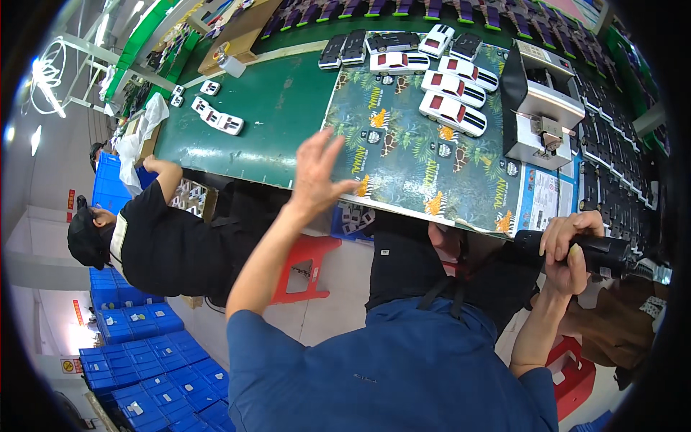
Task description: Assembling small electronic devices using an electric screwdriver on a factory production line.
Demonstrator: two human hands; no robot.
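My left hand (317, 171) is over the near edge of the green table, fingers spread, with nothing in it. At the table's near right, my right hand (567, 252) wraps around a black cylindrical tool (608, 253) that looks like an electric screwdriver, held roughly level. On the animal-print sheet (403, 165) stand several white toy cars (452, 113) with dark red windows and black stripes. Behind them lie toy cars turned over, black undersides up (392, 42). A grey and black bench machine (541, 115) with a metal fixture is right of the cars.
Rows of black car undersides (604, 151) fill the right side. Small white car parts (217, 118) and a bottle (232, 65) are on the green table (266, 108). A co-worker in black (180, 252) sits at left, near stacked blue bins (158, 374) and a red stool (306, 266).
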